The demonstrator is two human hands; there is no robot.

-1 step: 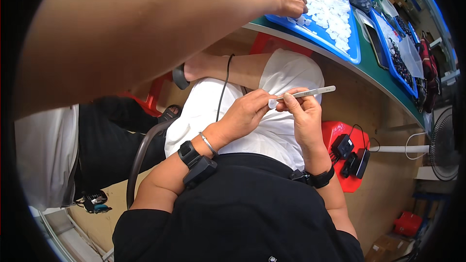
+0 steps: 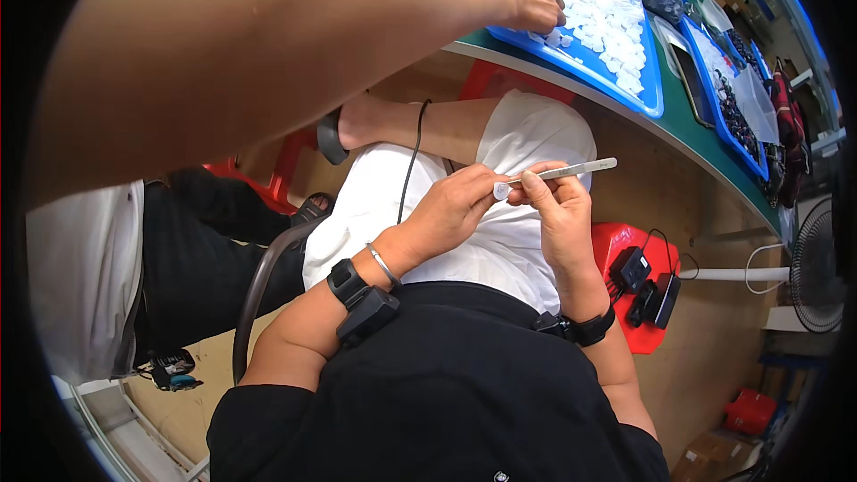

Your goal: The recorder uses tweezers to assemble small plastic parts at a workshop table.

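Above my lap, my left hand pinches a small, round, whitish translucent piece between its fingertips. My right hand grips a pair of silver tweezers, whose blunt end points out to the right. The tips of the tweezers reach toward the small piece; fingers partly hide them, so I cannot tell whether they touch it. Another person's hand rests, fingers curled, at a blue tray heaped with small white pieces.
The other person's arm crosses the upper left. A green-topped table carries a phone and a second blue tray with dark and white parts. On my right are a red stool with black adapters and a fan.
The other person's forearm and clothing have shifted very slightly. My hands, the tweezers and the small piece look the same.
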